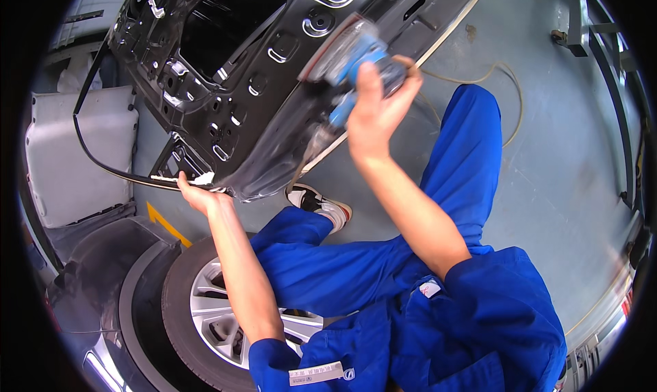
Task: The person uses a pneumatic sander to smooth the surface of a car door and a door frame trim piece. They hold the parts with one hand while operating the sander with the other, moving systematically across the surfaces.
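Observation:
A black car door panel [274, 111] lies tilted across the upper left, its bare inner side with holes and recesses facing up. My left hand [202, 196] grips its near lower corner, thumb on the edge; the other fingers are largely hidden. My right hand [383, 108] is closed round a blue power sander [363, 60], blurred by motion, whose flat pad is turned toward the upper left. The sander is held above the door's right-hand side; whether it touches the panel I cannot tell.
A thin hose [510, 70] curls over the grey floor [540, 159] on the right. Below left stands a car wheel [179, 310] beside a dark fender [102, 269]. A pale panel [82, 159] is at the far left, a metal rack [578, 22] at upper right.

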A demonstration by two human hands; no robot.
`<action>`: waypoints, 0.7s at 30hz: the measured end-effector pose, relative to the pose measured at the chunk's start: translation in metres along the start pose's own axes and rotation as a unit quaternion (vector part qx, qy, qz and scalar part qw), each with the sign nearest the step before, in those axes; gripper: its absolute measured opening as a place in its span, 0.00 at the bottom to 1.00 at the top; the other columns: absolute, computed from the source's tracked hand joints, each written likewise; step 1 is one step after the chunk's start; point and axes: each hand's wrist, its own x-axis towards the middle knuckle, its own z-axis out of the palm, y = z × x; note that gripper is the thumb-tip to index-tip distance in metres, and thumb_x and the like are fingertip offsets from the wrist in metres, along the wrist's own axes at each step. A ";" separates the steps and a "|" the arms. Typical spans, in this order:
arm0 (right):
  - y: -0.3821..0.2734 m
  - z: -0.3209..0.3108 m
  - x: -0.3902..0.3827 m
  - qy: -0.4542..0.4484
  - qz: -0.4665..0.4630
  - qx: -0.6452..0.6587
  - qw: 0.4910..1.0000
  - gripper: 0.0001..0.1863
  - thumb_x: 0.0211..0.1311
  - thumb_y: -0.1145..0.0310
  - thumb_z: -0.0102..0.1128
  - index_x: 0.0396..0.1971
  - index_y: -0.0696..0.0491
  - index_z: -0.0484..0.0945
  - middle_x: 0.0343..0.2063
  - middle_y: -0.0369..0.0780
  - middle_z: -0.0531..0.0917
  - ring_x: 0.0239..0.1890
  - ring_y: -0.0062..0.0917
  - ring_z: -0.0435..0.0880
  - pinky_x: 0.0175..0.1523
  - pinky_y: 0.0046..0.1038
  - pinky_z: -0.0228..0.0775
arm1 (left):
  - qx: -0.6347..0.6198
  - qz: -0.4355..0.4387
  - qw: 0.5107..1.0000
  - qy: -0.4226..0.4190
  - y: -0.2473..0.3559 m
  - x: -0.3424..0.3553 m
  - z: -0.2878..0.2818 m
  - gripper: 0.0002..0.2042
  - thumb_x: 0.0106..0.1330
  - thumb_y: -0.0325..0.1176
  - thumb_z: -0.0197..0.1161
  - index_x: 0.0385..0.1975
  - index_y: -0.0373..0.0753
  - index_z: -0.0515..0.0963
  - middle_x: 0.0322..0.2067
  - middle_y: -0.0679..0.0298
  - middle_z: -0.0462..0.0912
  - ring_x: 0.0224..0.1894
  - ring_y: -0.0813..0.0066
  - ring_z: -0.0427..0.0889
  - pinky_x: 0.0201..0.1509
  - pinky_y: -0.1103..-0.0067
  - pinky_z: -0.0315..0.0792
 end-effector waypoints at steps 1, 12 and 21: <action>-0.002 0.001 0.013 0.013 0.001 0.015 1.000 0.28 0.64 0.61 0.65 0.53 0.57 0.60 0.41 0.38 0.67 0.42 0.19 0.68 0.50 0.23 0.65 | 0.002 0.002 1.000 0.000 0.001 -0.001 -0.001 0.23 0.66 0.44 0.55 0.55 0.36 0.72 0.51 0.58 0.78 0.50 0.62 0.80 0.55 0.65 0.76; -0.011 0.000 -0.021 -0.048 0.034 -0.024 0.998 0.24 0.64 0.65 0.63 0.52 0.57 0.61 0.42 0.39 0.67 0.43 0.20 0.68 0.51 0.24 0.64 | 0.006 0.004 1.000 0.011 -0.003 0.004 -0.002 0.23 0.66 0.45 0.56 0.55 0.35 0.73 0.51 0.57 0.78 0.48 0.62 0.80 0.54 0.65 0.76; -0.008 0.001 0.028 0.048 0.024 0.033 0.998 0.26 0.63 0.61 0.65 0.51 0.58 0.61 0.42 0.39 0.67 0.43 0.19 0.68 0.51 0.23 0.64 | 0.007 0.009 0.999 0.032 0.000 -0.006 0.007 0.23 0.66 0.43 0.56 0.55 0.33 0.72 0.49 0.56 0.79 0.46 0.61 0.81 0.51 0.64 0.78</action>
